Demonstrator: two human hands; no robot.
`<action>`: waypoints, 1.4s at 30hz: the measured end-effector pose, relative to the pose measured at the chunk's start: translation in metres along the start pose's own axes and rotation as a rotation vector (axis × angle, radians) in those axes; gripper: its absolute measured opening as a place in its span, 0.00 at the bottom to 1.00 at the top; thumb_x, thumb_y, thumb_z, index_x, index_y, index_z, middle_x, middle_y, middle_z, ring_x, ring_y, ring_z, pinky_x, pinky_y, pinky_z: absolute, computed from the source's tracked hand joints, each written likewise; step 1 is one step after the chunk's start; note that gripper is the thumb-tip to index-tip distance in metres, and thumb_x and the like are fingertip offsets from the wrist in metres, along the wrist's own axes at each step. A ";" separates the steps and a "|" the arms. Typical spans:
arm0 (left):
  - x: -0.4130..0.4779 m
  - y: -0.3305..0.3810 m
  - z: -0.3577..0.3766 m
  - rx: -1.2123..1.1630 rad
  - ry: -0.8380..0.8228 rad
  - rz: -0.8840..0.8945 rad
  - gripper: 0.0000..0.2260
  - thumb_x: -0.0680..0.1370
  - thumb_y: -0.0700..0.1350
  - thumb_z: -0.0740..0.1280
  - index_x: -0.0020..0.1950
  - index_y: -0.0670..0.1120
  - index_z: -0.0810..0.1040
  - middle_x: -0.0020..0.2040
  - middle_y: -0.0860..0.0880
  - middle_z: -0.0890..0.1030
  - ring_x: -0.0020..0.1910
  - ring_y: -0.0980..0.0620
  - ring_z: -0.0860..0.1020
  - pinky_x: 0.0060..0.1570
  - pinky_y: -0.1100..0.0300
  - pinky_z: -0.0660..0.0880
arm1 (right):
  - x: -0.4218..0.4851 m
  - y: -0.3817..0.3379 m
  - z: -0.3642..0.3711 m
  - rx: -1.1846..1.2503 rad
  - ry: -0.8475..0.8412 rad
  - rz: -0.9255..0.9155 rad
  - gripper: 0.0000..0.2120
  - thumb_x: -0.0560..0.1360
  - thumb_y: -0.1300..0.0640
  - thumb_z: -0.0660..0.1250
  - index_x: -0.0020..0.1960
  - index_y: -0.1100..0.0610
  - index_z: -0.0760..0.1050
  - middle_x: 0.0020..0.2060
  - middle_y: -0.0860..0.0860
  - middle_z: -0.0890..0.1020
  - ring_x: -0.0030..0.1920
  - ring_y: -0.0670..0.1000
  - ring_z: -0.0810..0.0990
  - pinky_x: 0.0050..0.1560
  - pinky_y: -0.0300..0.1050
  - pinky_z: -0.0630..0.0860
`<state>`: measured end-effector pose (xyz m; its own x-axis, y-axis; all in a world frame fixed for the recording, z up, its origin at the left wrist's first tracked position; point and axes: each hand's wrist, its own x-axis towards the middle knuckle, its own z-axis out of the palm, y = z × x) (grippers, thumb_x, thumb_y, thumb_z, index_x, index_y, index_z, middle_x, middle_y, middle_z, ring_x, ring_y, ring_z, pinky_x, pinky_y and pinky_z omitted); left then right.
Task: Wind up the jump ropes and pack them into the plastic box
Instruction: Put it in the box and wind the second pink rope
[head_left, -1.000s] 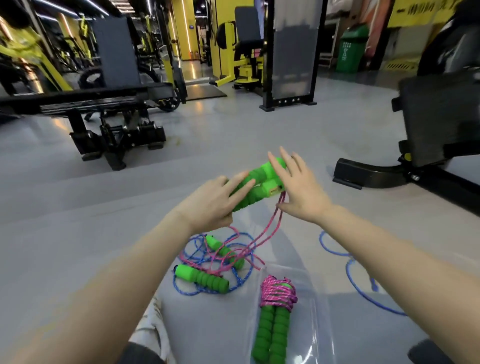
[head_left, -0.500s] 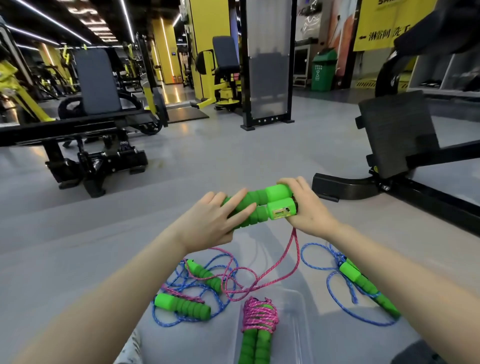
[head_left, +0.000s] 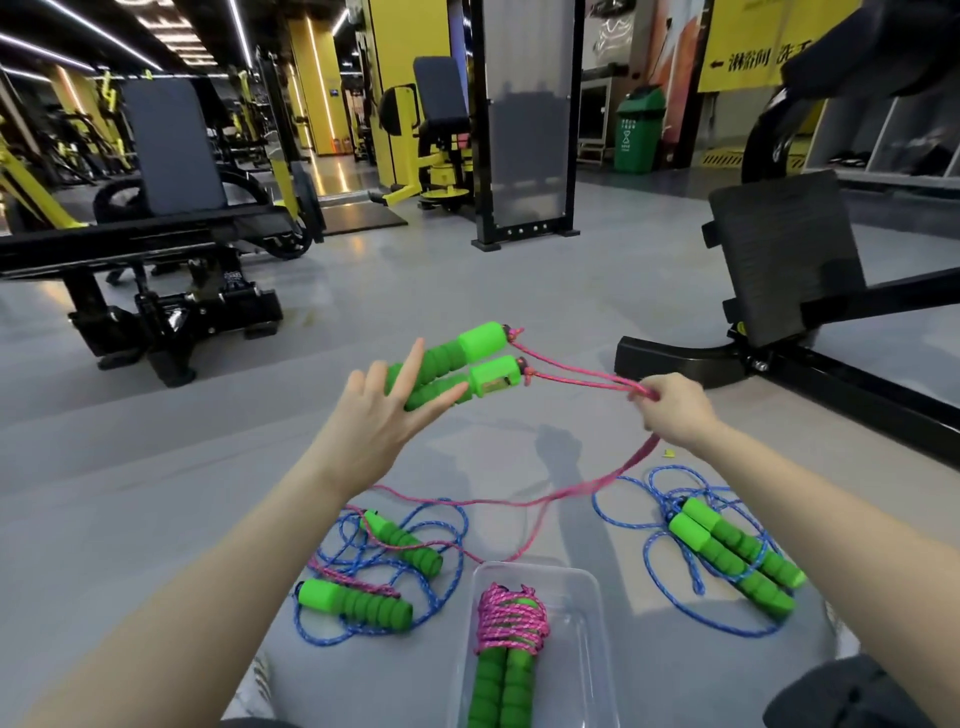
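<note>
Head view: the left grip (head_left: 374, 431) clamps the paired green handles (head_left: 457, 364) between thumb and forefinger, the other fingers splayed. At 3 o'clock from them, the right grip (head_left: 675, 410) pinches their pink rope (head_left: 582, 379). The plastic box (head_left: 587, 587), at 6 o'clock, holds one wound rope (head_left: 511, 623).

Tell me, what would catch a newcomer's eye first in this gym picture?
The bright green handles held up mid-frame by the left hand, their pink rope stretched across to the right hand, which pinches it. Below, a clear plastic box holds one wound rope, with a tangled blue rope to its left and a second blue rope to its right.
</note>
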<state>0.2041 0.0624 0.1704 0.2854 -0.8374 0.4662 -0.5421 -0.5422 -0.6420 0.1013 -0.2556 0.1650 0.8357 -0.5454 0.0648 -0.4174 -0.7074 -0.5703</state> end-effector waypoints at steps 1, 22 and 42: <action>-0.007 -0.004 0.004 0.028 -0.033 -0.024 0.35 0.68 0.36 0.55 0.74 0.55 0.57 0.68 0.31 0.68 0.39 0.43 0.69 0.34 0.54 0.65 | 0.000 0.004 -0.005 -0.110 0.085 0.022 0.11 0.78 0.56 0.58 0.47 0.58 0.79 0.42 0.60 0.82 0.49 0.61 0.78 0.45 0.46 0.72; -0.020 -0.015 0.006 0.293 -0.355 -0.412 0.31 0.71 0.39 0.54 0.73 0.60 0.64 0.61 0.35 0.76 0.36 0.48 0.71 0.35 0.59 0.65 | 0.001 0.033 -0.046 0.209 0.200 0.363 0.08 0.79 0.63 0.55 0.49 0.67 0.70 0.41 0.64 0.73 0.30 0.61 0.80 0.28 0.44 0.74; -0.042 -0.035 0.003 0.058 -0.291 -0.582 0.35 0.66 0.34 0.70 0.73 0.47 0.68 0.61 0.26 0.69 0.36 0.42 0.71 0.34 0.55 0.60 | -0.003 0.018 -0.046 -0.155 0.187 -0.173 0.10 0.79 0.54 0.55 0.43 0.56 0.71 0.41 0.61 0.79 0.43 0.61 0.78 0.41 0.49 0.72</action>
<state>0.2132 0.1163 0.1713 0.7261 -0.3861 0.5690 -0.1936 -0.9088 -0.3696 0.0752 -0.2873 0.1926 0.8250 -0.4738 0.3081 -0.3358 -0.8494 -0.4072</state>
